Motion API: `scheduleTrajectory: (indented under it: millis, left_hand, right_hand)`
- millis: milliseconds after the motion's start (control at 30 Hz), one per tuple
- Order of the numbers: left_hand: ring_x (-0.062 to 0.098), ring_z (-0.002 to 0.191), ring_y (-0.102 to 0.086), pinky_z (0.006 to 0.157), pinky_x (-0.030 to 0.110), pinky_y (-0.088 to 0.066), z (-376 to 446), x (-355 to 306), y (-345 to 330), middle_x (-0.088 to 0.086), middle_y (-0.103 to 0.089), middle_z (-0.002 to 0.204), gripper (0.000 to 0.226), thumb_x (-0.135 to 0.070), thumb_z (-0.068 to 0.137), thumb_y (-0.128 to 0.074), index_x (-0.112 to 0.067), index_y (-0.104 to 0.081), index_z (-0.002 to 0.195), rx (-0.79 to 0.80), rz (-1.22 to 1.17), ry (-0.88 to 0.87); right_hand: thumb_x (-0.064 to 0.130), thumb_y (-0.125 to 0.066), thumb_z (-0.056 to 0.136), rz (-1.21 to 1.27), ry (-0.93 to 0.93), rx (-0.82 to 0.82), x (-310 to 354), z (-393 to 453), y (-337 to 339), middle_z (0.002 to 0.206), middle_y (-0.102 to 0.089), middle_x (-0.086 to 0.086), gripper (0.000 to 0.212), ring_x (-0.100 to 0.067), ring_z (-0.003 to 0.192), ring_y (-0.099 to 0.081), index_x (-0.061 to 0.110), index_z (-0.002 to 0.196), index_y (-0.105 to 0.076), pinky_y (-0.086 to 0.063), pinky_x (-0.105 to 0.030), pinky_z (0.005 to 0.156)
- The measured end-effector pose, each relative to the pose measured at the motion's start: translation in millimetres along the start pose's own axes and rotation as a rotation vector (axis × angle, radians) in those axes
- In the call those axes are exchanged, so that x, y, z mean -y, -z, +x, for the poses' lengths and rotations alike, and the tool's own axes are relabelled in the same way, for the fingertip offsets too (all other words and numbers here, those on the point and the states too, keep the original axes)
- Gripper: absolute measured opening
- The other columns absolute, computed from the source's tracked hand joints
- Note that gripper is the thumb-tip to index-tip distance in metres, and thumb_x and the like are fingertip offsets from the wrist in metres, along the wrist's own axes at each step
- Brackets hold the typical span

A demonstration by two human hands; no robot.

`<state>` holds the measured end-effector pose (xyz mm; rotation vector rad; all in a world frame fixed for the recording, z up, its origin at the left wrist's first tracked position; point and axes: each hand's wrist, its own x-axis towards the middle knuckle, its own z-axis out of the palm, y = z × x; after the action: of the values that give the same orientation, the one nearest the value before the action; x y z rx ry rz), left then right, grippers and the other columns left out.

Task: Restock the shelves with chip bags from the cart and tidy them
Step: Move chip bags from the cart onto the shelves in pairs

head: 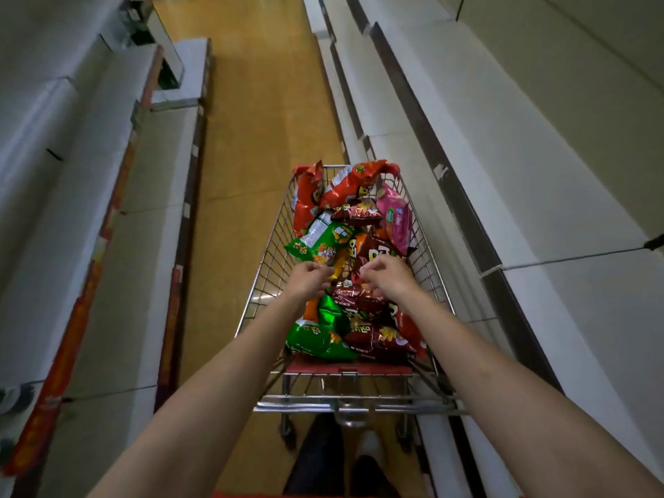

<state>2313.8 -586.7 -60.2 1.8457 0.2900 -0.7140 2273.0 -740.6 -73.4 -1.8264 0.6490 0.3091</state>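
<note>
A wire shopping cart [428, 253] stands in the aisle in front of me, full of chip bags. Several red bags [350, 185] lie at its far end, with a pink bag [397, 217] on the right. A green bag [316, 242] and a dark red bag [377, 248] lie in the middle, and another green bag [316, 336] lies at the near end. My left hand [309, 282] and my right hand [391, 278] hover side by side over the middle bags. Their fingers are loosely curled and I see no bag gripped.
White shelf units line both sides of the aisle, the left shelves [151, 181] with red-orange price strips, the right shelves [539, 174] close beside the cart. The wooden floor [258, 120] runs ahead. The cart's handle bar [352, 407] is near my legs.
</note>
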Motion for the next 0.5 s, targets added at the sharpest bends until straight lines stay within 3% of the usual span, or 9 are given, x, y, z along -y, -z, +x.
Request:
scheduleTrajectory:
  millis: [167, 300, 400, 500]
  left_hand:
    - [0.012, 0.077, -0.057, 0.067, 0.023, -0.046, 48, 21, -14, 0.004, -0.060, 0.096, 0.014, -0.016, 0.096, -0.055, -0.007, -0.053, 0.106, 0.017, 0.034, 0.096]
    - [0.017, 0.084, -0.059, 0.066, 0.022, -0.047, 68, 37, -12, 0.007, -0.060, 0.104, 0.008, -0.014, 0.097, -0.052, -0.007, -0.055, 0.101, 0.035, 0.066, 0.149]
    - [0.014, 0.069, -0.055, 0.061, 0.022, -0.046, 80, 44, -4, 0.007, -0.058, 0.092, 0.004, -0.010, 0.096, -0.054, -0.007, -0.053, 0.093, 0.051, 0.044, 0.204]
    - [0.013, 0.062, -0.050, 0.057, 0.022, -0.041, 88, 45, 4, 0.004, -0.053, 0.078, 0.015, -0.007, 0.096, -0.054, -0.013, -0.049, 0.083, 0.087, 0.005, 0.237]
  right_hand:
    - [0.006, -0.061, 0.092, -0.097, -0.134, -0.027, -35, 46, -9, 0.097, -0.062, -0.008, 0.005, -0.018, 0.066, -0.061, 0.009, 0.096, -0.060, -0.049, -0.026, 0.058]
    - [0.010, -0.070, 0.086, -0.282, -0.235, 0.048, -63, 69, -25, 0.118, -0.057, -0.015, 0.039, -0.029, 0.082, -0.065, 0.010, 0.123, -0.058, -0.054, -0.037, 0.068]
    - [0.014, -0.075, 0.082, -0.391, -0.272, 0.110, -76, 74, -34, 0.136, -0.041, -0.016, 0.065, -0.035, 0.106, -0.058, 0.015, 0.140, -0.045, -0.053, -0.042, 0.087]
    - [-0.001, -0.064, 0.086, -0.411, -0.231, 0.036, -83, 78, -38, 0.136, -0.047, -0.017, 0.059, -0.036, 0.112, -0.057, 0.017, 0.140, -0.048, -0.049, -0.040, 0.095]
